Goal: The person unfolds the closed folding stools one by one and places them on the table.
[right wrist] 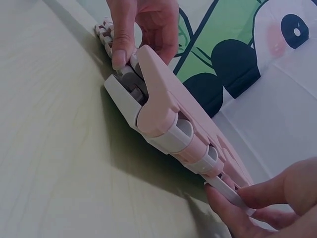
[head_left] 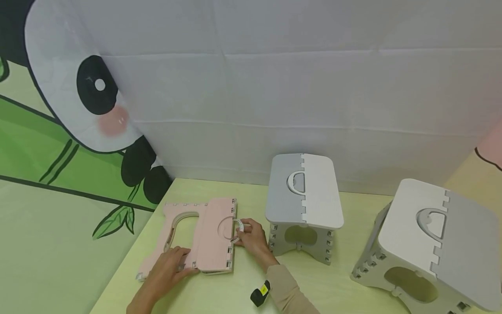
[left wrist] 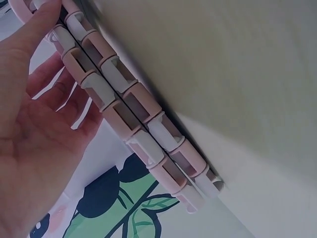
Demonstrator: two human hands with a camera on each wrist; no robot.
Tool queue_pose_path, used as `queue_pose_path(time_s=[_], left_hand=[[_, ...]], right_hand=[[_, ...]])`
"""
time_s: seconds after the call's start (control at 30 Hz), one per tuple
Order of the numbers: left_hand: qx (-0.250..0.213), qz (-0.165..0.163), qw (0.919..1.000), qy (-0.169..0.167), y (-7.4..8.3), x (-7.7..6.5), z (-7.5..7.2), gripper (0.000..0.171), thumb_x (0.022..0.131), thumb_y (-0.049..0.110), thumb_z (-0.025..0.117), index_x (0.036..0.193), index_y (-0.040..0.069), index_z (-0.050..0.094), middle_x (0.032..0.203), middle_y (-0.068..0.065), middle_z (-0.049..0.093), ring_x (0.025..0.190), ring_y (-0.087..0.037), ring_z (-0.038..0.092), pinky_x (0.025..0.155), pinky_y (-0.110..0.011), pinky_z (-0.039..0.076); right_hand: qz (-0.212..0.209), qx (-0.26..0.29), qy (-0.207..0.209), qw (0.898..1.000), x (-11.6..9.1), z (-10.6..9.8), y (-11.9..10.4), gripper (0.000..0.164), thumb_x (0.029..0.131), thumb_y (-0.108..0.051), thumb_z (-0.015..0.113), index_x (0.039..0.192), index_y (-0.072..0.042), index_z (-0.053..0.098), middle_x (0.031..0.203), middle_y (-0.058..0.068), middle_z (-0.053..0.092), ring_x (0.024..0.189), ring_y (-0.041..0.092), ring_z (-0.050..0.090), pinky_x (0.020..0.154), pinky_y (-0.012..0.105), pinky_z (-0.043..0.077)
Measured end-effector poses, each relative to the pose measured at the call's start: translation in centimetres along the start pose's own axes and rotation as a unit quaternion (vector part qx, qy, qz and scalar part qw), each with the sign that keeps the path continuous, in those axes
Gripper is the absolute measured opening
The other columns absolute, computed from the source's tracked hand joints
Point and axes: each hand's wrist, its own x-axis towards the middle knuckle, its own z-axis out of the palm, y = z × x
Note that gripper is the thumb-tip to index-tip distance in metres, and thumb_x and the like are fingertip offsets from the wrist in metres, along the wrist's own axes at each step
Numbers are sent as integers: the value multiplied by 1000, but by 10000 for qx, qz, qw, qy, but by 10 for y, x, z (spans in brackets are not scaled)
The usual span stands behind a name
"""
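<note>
A pink and white folding stool [head_left: 213, 235] lies folded on the table, its leg side to the left and its seat panel to the right. My left hand [head_left: 166, 270] grips its near edge, and the thumb presses on the hinged side in the left wrist view. My right hand [head_left: 252, 237] pinches the white carry handle [head_left: 238, 230] at the seat's right edge. From the right wrist view, the folded stool [right wrist: 173, 114] is tilted, with my right fingers [right wrist: 267, 193] on the handle. Its underside is hidden.
Two grey and white step stools stand unfolded on the table [head_left: 313, 288]: one [head_left: 321, 187] right of my right hand, another [head_left: 408, 231] at the far right. A black strap with a yellow label [head_left: 260, 294] is by my right sleeve. A printed cloth [head_left: 274, 87] hangs behind.
</note>
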Motion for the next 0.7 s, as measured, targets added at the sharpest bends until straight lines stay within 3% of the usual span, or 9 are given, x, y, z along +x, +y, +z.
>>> queue_pose_path(time_s=[0.47, 0.7], left_hand=[[-5, -200, 9997, -123, 7, -3, -5, 48, 74, 33, 91, 107, 4, 70, 95, 4, 65, 84, -11, 59, 76, -40, 53], [-61, 108, 9997, 192, 8, -4, -5, 49, 72, 32, 92, 106, 4, 70, 93, 7, 63, 79, -4, 53, 69, -33, 51]], right_hand=[[-53, 4, 30, 10000, -1, 1, -8, 41, 97, 9, 62, 137, 12, 53, 109, 28, 68, 88, 38, 74, 77, 43, 63], [-30, -68, 17, 10000, -4, 1, -17, 43, 97, 8, 60, 139, 10, 53, 115, 28, 67, 92, 34, 74, 80, 41, 62]])
